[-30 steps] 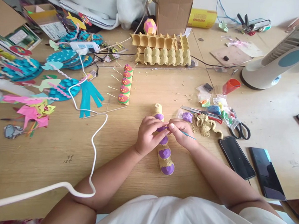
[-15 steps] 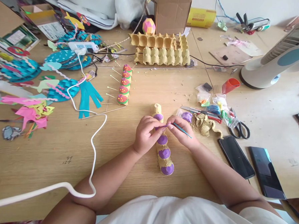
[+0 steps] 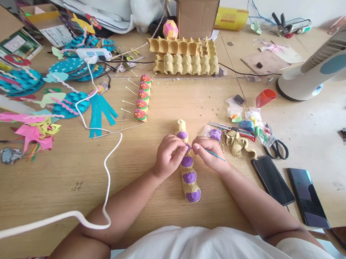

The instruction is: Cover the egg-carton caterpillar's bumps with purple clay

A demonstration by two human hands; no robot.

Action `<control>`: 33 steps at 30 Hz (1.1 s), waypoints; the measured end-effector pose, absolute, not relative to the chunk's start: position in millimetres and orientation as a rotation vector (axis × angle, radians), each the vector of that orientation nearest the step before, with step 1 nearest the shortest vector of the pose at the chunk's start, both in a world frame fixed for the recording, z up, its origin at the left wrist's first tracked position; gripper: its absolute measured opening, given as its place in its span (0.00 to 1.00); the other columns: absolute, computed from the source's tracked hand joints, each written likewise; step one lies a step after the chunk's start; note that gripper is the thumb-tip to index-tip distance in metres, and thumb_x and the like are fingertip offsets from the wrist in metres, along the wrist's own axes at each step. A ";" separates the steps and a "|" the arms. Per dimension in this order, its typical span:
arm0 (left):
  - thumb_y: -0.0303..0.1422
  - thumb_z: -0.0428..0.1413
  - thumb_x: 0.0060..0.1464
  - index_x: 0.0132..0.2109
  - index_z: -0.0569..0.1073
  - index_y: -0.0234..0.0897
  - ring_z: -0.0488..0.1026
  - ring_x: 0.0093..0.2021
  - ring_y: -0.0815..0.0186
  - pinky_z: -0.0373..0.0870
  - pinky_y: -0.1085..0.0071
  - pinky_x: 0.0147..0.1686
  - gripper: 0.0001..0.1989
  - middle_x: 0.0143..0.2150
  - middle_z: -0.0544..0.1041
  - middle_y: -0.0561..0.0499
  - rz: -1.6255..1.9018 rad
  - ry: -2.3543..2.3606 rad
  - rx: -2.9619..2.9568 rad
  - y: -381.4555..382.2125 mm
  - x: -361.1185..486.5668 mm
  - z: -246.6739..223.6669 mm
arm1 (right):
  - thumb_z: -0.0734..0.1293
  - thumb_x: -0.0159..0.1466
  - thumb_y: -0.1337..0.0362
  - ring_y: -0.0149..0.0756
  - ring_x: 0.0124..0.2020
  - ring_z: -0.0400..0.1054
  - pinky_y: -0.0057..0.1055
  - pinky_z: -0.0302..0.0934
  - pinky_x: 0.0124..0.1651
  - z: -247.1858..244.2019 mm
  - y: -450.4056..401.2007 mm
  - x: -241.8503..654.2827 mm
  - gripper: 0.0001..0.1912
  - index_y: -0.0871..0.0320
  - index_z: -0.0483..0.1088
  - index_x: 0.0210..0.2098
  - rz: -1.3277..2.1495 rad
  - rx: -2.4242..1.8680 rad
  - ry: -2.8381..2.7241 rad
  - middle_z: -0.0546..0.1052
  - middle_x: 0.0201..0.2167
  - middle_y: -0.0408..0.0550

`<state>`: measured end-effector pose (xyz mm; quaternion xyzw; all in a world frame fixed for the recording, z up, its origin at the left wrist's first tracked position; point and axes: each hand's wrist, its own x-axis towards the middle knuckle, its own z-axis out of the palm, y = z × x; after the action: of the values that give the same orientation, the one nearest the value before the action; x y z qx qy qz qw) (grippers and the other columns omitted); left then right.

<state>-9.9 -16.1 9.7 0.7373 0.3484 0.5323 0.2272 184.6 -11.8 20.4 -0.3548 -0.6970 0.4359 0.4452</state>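
A strip of tan egg-carton cups capped with purple clay domes (image 3: 188,171) lies on the pale wooden table (image 3: 49,198) directly ahead of the person, at the middle of the view. Its long axis runs from 12 o'clock to 6 o'clock, tipped very slightly so the near end sits a touch to the right; one bare cup marks the far end and a purple dome the near end.

Both hands meet over the strip's far half. The left hand (image 3: 168,156) comes in from 8 o'clock, fingers curled and pinched on the strip's left flank. The right hand (image 3: 208,152) comes in from 4 o'clock, closed around a thin blue-handled tool (image 3: 216,155), whose tip points toward 9 o'clock at the purple dome between the two hands while its tail trails off toward 4 o'clock. The two hands are about equally near the strip, one on each side, fingertips almost touching above it.

Just beyond the right hand, at 2 o'clock, lie a small bag of purple clay (image 3: 215,134) and a crumpled heap of tan carton scraps (image 3: 238,143), then black-handled scissors (image 3: 275,147) and two dark phones (image 3: 288,183) toward 4 o'clock. At 11 o'clock, well apart, sits a finished row of painted red-and-green cups stuck with pins (image 3: 141,98), and at 12 o'clock stacked yellow egg trays (image 3: 186,57). A white cable (image 3: 106,175) loops across the left half of the table.
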 end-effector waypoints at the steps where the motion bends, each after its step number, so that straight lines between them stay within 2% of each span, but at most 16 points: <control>1: 0.30 0.57 0.69 0.38 0.75 0.41 0.76 0.40 0.62 0.72 0.60 0.46 0.08 0.35 0.81 0.51 1.465 0.970 2.034 -16.1 -10.1 9.5 | 0.64 0.76 0.50 0.35 0.30 0.69 0.35 0.64 0.38 20.2 -11.8 184.6 0.25 0.54 0.71 0.25 1.082 -0.883 -1.730 0.74 0.25 0.45; 5: 0.30 0.60 0.68 0.43 0.77 0.42 0.77 0.43 0.62 0.72 0.61 0.47 0.02 0.39 0.82 0.51 1.482 1.070 2.040 -15.3 -9.5 7.5 | 0.68 0.73 0.49 0.36 0.32 0.71 0.36 0.66 0.40 18.4 -10.6 186.2 0.19 0.54 0.74 0.31 1.067 -0.944 -1.706 0.77 0.29 0.46; 10: 0.31 0.61 0.67 0.44 0.77 0.42 0.78 0.44 0.62 0.73 0.63 0.46 0.01 0.40 0.82 0.50 1.487 1.083 1.991 -15.9 -8.4 8.1 | 0.68 0.73 0.49 0.35 0.33 0.68 0.35 0.64 0.39 17.5 -9.6 189.6 0.18 0.54 0.71 0.32 1.075 -0.947 -1.667 0.74 0.30 0.45; 15: 0.33 0.56 0.70 0.36 0.74 0.42 0.75 0.38 0.62 0.72 0.61 0.45 0.10 0.33 0.80 0.51 1.430 1.014 2.032 -17.2 -9.3 13.0 | 0.63 0.75 0.44 0.36 0.29 0.66 0.37 0.63 0.38 20.4 -11.8 187.6 0.28 0.54 0.67 0.24 1.116 -0.940 -1.707 0.70 0.24 0.44; 18: 0.36 0.53 0.72 0.32 0.72 0.42 0.74 0.37 0.61 0.72 0.60 0.44 0.16 0.32 0.79 0.50 1.397 1.053 2.016 -17.4 -9.9 12.6 | 0.61 0.75 0.43 0.37 0.30 0.68 0.37 0.65 0.39 22.4 -12.4 186.1 0.29 0.54 0.70 0.24 1.136 -0.966 -1.707 0.73 0.24 0.46; 25: 0.40 0.56 0.70 0.42 0.73 0.42 0.74 0.42 0.61 0.73 0.61 0.45 0.08 0.40 0.78 0.48 1.421 1.195 1.814 -17.8 -8.7 5.3 | 0.68 0.72 0.45 0.35 0.32 0.67 0.34 0.64 0.38 21.9 -10.8 187.6 0.20 0.54 0.72 0.34 1.069 -1.049 -1.659 0.74 0.30 0.45; 33: 0.39 0.51 0.73 0.33 0.71 0.41 0.74 0.40 0.62 0.71 0.60 0.46 0.18 0.35 0.76 0.49 1.448 1.176 1.764 -15.6 -10.4 5.3 | 0.61 0.75 0.41 0.35 0.31 0.68 0.35 0.64 0.40 17.6 -7.7 188.7 0.30 0.55 0.73 0.27 1.070 -1.055 -1.651 0.75 0.27 0.46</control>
<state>-10.4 -15.6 5.3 0.6589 0.4392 0.5410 0.2834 188.7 -7.7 17.6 -0.4245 -0.6644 0.4307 0.4392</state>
